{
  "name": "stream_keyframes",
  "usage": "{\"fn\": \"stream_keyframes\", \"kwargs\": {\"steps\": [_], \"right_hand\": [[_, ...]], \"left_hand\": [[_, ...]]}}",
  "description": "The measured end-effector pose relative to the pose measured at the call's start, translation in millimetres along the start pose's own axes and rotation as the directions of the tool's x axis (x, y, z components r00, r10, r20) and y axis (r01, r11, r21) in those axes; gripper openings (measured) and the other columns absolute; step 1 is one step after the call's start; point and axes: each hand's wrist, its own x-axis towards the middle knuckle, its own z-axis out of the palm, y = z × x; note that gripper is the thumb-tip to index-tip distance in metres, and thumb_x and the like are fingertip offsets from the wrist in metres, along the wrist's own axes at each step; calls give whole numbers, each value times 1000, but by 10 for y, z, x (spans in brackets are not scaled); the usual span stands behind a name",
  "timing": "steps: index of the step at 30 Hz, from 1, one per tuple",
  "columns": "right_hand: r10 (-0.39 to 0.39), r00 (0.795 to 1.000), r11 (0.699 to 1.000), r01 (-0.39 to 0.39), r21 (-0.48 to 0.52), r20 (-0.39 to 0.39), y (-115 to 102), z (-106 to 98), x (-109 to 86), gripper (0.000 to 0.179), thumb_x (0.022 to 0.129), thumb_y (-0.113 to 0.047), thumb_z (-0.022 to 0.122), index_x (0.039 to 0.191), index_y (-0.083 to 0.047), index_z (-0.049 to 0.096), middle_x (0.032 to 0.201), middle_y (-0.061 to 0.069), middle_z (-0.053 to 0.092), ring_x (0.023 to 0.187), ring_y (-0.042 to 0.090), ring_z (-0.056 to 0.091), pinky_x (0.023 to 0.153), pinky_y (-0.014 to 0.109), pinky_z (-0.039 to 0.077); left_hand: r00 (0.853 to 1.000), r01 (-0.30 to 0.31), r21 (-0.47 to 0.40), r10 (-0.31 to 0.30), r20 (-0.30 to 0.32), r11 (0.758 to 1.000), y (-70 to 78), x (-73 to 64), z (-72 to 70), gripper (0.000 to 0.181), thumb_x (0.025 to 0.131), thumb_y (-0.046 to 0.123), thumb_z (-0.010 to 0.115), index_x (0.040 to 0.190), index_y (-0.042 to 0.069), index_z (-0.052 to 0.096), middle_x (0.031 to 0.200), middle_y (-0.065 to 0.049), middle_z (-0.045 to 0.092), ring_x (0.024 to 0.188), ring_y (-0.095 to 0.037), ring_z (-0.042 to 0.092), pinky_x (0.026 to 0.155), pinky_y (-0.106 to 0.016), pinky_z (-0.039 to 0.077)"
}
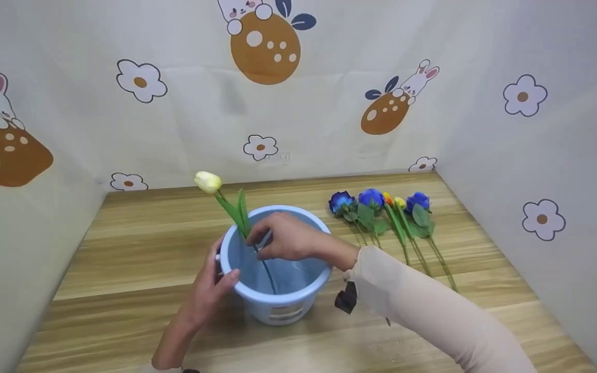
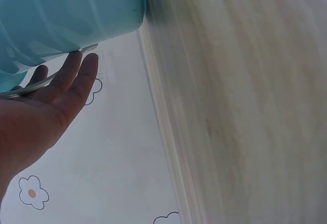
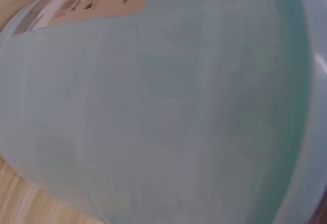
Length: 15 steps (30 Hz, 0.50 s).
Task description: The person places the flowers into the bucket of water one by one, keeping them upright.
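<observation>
A light blue plastic bucket (image 1: 276, 299) stands upright on the wooden table. My left hand (image 1: 209, 287) holds its left side, thumb on the rim and fingers along the outer wall. In the left wrist view those fingers (image 2: 66, 83) lie by the bucket's wall (image 2: 82, 9) and its thin handle (image 2: 38, 85). Above the opening, my right hand (image 1: 290, 237) pinches the stem of a pale yellow artificial tulip (image 1: 208, 182). The tulip leans left over the rim, and its lower stem reaches down inside the bucket. Only the bucket's wall (image 3: 153, 111) and label (image 3: 102, 1) fill the right wrist view.
Several artificial flowers lie in a row to the right: blue roses (image 1: 371, 199), an orange tulip (image 1: 387, 199) and a yellow tulip (image 1: 400, 203), stems toward the front. Patterned cloth walls (image 1: 189, 119) enclose the table (image 1: 138, 259) at the back and sides.
</observation>
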Motion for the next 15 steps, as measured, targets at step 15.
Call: {"fn": "stream_keyframes", "kwargs": {"steps": [15], "right_hand": [[15, 994, 993, -2, 117, -108, 99, -387, -236, 39, 93, -8, 77, 131, -4, 73, 131, 17, 74, 112, 30, 75, 93, 38, 64]], "left_hand": [[1000, -7, 43, 8, -28, 999, 4, 7, -2, 75, 103, 28, 55, 168, 20, 21, 170, -15, 31, 149, -41, 42, 119, -64, 41]]}}
